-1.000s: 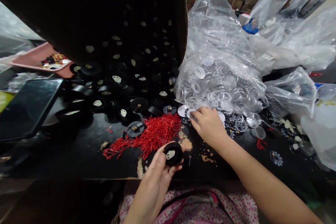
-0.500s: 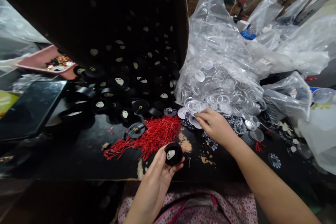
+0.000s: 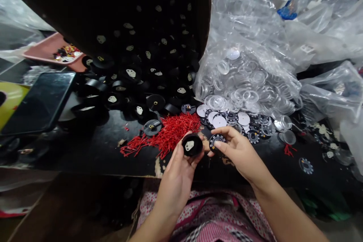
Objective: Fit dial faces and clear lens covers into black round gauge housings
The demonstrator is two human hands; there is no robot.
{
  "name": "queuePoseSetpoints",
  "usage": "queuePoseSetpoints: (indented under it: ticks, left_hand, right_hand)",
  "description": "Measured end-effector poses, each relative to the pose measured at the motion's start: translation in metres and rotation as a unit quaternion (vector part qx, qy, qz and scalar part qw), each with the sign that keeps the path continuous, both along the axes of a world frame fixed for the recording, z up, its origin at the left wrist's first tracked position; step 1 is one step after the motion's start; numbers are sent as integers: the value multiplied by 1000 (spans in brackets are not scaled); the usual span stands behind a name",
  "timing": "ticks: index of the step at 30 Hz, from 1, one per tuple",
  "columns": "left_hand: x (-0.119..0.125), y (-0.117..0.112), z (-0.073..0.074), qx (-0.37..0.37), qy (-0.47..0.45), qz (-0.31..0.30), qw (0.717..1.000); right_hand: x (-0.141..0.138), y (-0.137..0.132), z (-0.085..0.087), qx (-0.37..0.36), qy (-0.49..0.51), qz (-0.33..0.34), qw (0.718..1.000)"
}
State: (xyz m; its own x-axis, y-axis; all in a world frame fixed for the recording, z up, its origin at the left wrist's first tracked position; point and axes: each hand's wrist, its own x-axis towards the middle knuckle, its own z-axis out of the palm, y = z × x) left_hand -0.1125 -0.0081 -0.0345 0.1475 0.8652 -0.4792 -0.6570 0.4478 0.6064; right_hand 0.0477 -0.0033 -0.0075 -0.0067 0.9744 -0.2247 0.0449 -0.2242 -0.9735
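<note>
Wrapped in the fingers of my left hand (image 3: 178, 168) is a round black plastic case (image 3: 193, 145), its hollow side up and a pale plate inside. Between the thumb and fingers of my right hand (image 3: 241, 155) is a printed dial disc (image 3: 217, 143), black with white marks, close to the case's right side but apart from it. Behind both hands lies a heap of small red pointers (image 3: 177, 130). More dial discs (image 3: 219, 121), some showing white backs, are spread on the black table just beyond my right hand.
A plastic bag of clear round covers (image 3: 249, 83) stands behind the discs. Several black cases (image 3: 113, 100) spill from a large dark box (image 3: 208, 19). At left lie a phone (image 3: 39, 102) and a pink tray (image 3: 45, 47) of small parts.
My right hand has come back from the disc pile toward my left hand, now with a dial disc in it. The left hand still holds the black case, slightly higher in view.
</note>
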Motion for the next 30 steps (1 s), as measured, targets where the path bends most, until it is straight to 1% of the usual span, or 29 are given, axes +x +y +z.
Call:
queuePoseSetpoints:
  ticks: [3, 5, 8, 12, 15, 17, 19, 21, 25, 27, 30]
  left_hand:
    - [1, -3, 0, 6, 15, -39, 999]
    - [2, -6, 1, 8, 15, -63, 998]
    - [4, -7, 5, 7, 12, -82, 997]
    - [6, -9, 7, 14, 9, -99, 995]
    - [9, -13, 7, 22, 11, -107, 994]
    - [10, -15, 6, 29, 20, -108, 994]
    - [9, -16, 3, 40, 40, -113, 992]
    - [7, -16, 0, 57, 62, -131, 988]
    - [0, -14, -5, 96, 113, -174, 974]
    - [0, -13, -6, 108, 126, -186, 968]
    - [2, -13, -7, 122, 118, -186, 968]
  right_hand:
    - [5, -3, 7, -12, -88, -50, 995]
    - [6, -6, 12, -21, -123, -78, 989]
    - [7, -9, 17, 2, -146, -77, 986]
    - [3, -11, 19, 43, -197, -90, 975]
    - [-6, -13, 21, 66, -204, -64, 975]
    - [-12, -13, 21, 93, -230, -50, 967]
    - [-14, -13, 21, 101, -256, -44, 960]
    - [-12, -12, 19, 73, -248, -26, 966]
    - [-3, -9, 15, 0, -186, 8, 982]
    - [0, -8, 13, -4, -186, 14, 982]
    - [2, -10, 10, -4, -190, 21, 982]
